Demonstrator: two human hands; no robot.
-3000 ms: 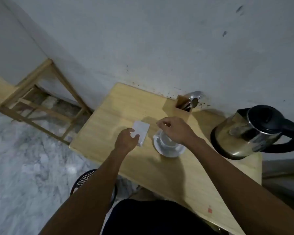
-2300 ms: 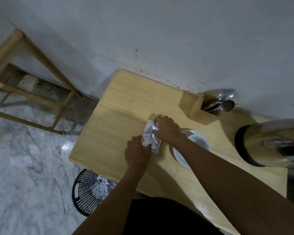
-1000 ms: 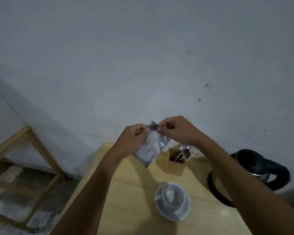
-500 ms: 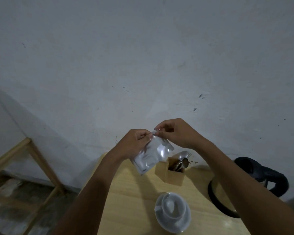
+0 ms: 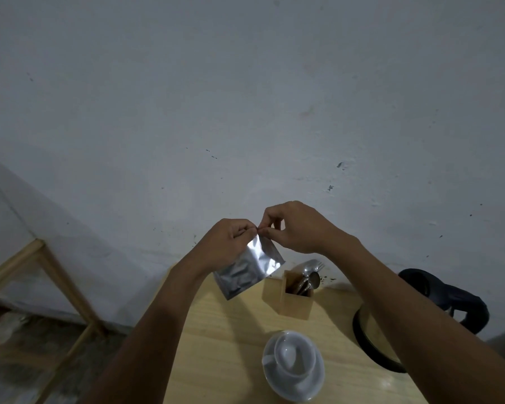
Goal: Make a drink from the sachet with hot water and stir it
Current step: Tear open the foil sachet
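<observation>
Both hands are working on the sachet (image 5: 250,269) up in the air, above the desk (image 5: 216,345) and a bit back toward the wall from the cup (image 5: 293,355) that's sitting on its saucer (image 5: 296,387). The left hand (image 5: 231,240) and right hand (image 5: 298,228) are pinching the same spot on the top edge, with the fingers (image 5: 270,218) of the two hands practically touching each other.

The pouch is hanging below that pinch, with its long axis slanting down and left toward the left wrist. So the left hand is sitting closer to the body of it, and the right is only gripping the corner. My guess is the left is anchoring while the right is getting ready to pull away and tear.

The fingertips are covering the pinch point, so I can't tell if the foil is splitting yet. The right forearm is blocking most of the kettle (image 5: 461,307); only the dark handle and a curve of its body are showing. The light's dim, so I'm not calling whether the cup is empty. Spoons (image 5: 311,277) are standing in the wooden holder (image 5: 289,301) just behind it.
</observation>
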